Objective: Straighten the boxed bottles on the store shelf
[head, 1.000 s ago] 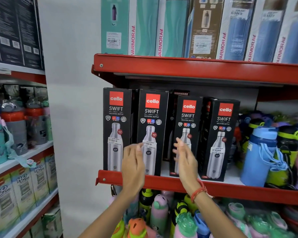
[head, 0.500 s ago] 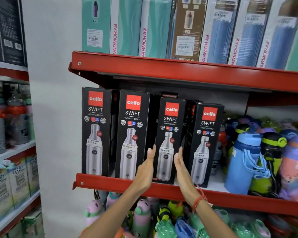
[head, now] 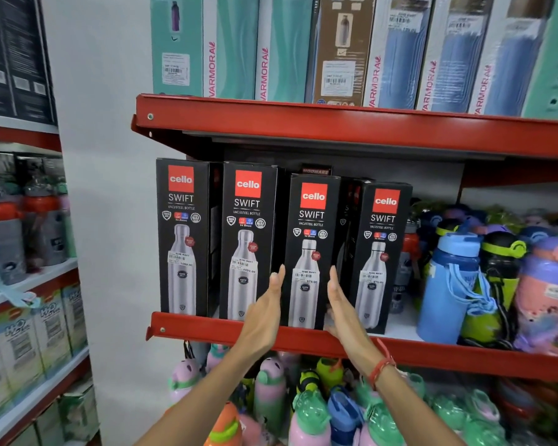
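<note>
Four black boxed bottles stand in a row on the red middle shelf [head: 207,330]. The first box [head: 182,236] and second box [head: 247,246] sit at the left, the fourth box [head: 380,252] at the right. The third box [head: 310,226] stands slightly further back than the second. My left hand [head: 264,313] lies flat along its left side, fingers straight and pointing up. My right hand [head: 342,307], with a red thread at the wrist, lies flat along its right side. The two palms face each other with the box's lower half between them.
Loose coloured bottles crowd the shelf to the right, nearest a blue bottle [head: 448,284]. The upper red shelf [head: 303,120] carries tall teal and blue boxes. More bottles [head: 303,407] fill the shelf below. A second shelving unit [head: 29,284] stands at the left.
Both hands moved from in front of the second and third boxes to either side of the third box. The camera has shifted a little.
</note>
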Tool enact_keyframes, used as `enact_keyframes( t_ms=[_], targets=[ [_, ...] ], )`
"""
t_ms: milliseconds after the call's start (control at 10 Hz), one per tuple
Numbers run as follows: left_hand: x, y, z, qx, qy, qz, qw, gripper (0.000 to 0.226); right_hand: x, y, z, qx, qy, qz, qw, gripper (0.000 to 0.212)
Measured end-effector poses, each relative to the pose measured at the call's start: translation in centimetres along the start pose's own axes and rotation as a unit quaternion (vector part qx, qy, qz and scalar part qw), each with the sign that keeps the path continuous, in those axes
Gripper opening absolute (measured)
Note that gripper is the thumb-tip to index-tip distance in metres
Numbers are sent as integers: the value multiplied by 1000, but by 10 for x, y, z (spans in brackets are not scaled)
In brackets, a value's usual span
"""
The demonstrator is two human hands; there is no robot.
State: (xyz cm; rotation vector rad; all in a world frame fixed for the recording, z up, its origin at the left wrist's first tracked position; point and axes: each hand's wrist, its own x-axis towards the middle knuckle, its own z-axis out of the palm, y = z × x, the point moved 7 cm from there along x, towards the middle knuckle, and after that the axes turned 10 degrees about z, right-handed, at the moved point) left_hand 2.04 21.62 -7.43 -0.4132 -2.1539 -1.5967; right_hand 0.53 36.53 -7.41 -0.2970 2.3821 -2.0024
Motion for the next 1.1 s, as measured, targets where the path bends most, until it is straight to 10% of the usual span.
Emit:
enact_keyframes(
  t_ms=[200,300,500,700,1100],
  targets=[
    [-6,60,10,76,166,217,959,40,-13,-13,-76,29,281,-104,954,40],
    [9,62,64,24,21,155,987,44,-6,4,-116,17,360,-56,931,44],
    [23,42,131,-39,-142,-24,989,70,24,22,-113,31,180,-22,983,56],
    [12,38,126,-68,-111,-35,991,64,9,29,-113,29,120,15,992,49],
    [-6,83,90,-9,-137,12,990,73,-30,-29,-101,-10,191,-68,979,50]
  ],
)
